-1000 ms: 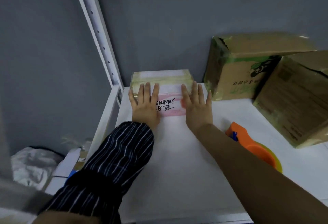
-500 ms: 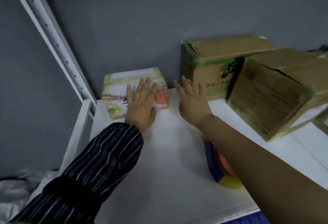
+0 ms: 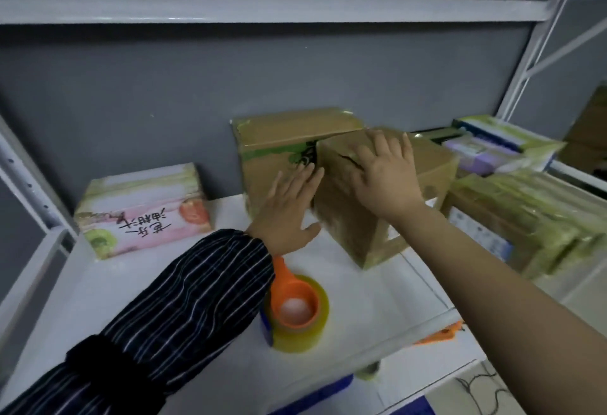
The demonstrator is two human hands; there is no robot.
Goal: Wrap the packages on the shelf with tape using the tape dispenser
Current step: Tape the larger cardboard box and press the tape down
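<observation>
We see both hands on the tilted cardboard box (image 3: pixel 358 234), centre-right of frame. It stands skewed on the white shelf (image 3: pixel 131 299), one corner pointing toward the camera.

Left hand (image 3: pixel 289 204): fingers straight and spread, flat against the box's left-facing side, thumb out near the lower edge. Nothing gripped. The striped sleeve (image 3: pixel 184 303) runs in from the lower left.

Right hand (image 3: pixel 384 174): palm down, fingers spread and straight, lying over the box's upper edge and top face. It is also loose, with no grasp. The bare forearm comes in from the lower right.

Tape dispenser (image 3: pixel 295 309): orange body with a yellowish tape roll, lying on the shelf at lower centre, just beside the left sleeve. Neither hand touches it. It sits near the tilted box but apart from it.

Other packages:
- Second cardboard box (image 3: pixel 285 138) with green print, directly behind the tilted one and against the grey wall (image 3: pixel 164 86). We cannot tell if the two boxes touch.
- Pink-and-green printed box (image 3: pixel 144 211) with handwriting on its front, left of centre, glossy as if taped, well apart from the hands.
- Stack of film-covered packages (image 3: pixel 525 217) at the right edge, just beside the tilted box.

A white shelf beam (image 3: pixel 262 3) runs across the top of frame. Motion blur on the left fingers and the box's left face leaves fine contact detail unclear.
</observation>
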